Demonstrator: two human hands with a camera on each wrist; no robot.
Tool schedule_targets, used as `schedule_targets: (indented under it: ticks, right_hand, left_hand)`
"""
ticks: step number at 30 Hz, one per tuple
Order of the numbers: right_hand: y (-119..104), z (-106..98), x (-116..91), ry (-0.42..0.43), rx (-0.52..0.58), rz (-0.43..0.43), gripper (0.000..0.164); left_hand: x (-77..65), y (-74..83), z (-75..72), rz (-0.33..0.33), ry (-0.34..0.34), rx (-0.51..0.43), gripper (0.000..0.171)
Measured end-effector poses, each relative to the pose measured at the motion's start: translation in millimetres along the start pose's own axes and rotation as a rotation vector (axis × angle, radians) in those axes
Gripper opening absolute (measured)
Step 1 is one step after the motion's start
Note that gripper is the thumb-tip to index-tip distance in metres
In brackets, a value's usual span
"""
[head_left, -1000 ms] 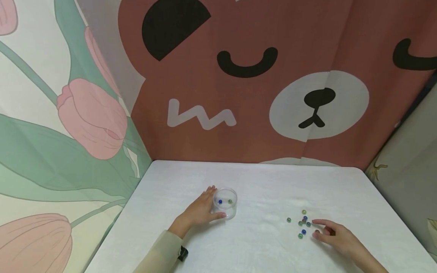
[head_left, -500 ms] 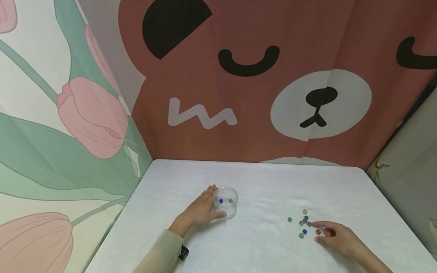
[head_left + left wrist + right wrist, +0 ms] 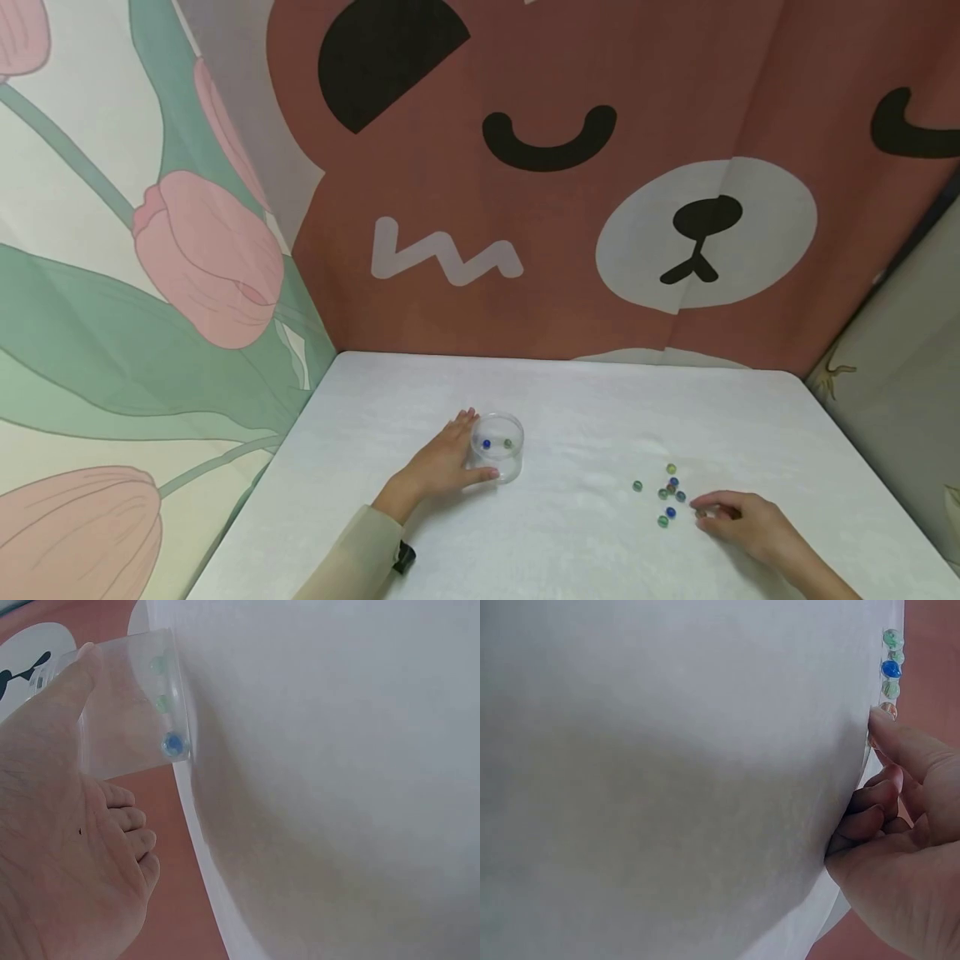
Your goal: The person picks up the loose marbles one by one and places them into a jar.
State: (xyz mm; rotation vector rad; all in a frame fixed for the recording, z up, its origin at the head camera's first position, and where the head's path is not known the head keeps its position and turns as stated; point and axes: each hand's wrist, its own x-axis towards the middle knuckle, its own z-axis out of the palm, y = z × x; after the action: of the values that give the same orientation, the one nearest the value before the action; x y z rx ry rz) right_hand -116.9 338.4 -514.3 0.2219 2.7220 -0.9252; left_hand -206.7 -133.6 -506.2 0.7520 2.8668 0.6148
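Note:
My left hand (image 3: 442,462) holds a clear plastic jar (image 3: 510,469) from its left side, thumb at the front and fingers behind. Through its wall show a blue marble (image 3: 486,444) and a pale green marble (image 3: 507,444) at the bottom. Farther right, the thumb and forefinger of my right hand (image 3: 750,523) pinch a brownish marble (image 3: 701,513) low at the tabletop, mostly covered by the fingertips. In the right wrist view its other fingers are curled under. Left of that hand lie a blue marble (image 3: 671,512) and a green marble (image 3: 663,522).
Beyond these, several more marbles cluster on the white table (image 3: 570,533), with a yellow-green marble (image 3: 671,469) at the back and a green marble (image 3: 637,486) apart on the left. A brown bear-print cloth (image 3: 420,317) hangs behind the table, a tulip-print cloth (image 3: 210,258) at the left.
My right thumb and forefinger have closed in on the brownish marble, which lay uncovered between them half a second ago. The left hand and jar stay in place.

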Motion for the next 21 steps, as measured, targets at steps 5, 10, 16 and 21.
schedule_targets:
  ticks: [5,10,16,21]
  right_hand:
    - [1,1,0,0.011,0.02,-0.005,0.03]
    - [0,-2,-2,0.01,0.039,0.016,0.035]
    - [-5,-8,-2,0.036,0.035,-0.027,0.034]
    - [-13,-12,-3,0.065,0.0,-0.077,0.036]
  left_hand:
    - [-0.6,1.3,-0.8,0.007,0.003,0.011,0.108]
    - [-0.7,2.3,-1.4,0.005,-0.002,0.015,0.107]
    - [-0.9,3.2,-2.8,0.011,0.003,0.02,0.107]
    - [-1.1,3.8,-3.3,0.017,0.003,0.012,0.107]
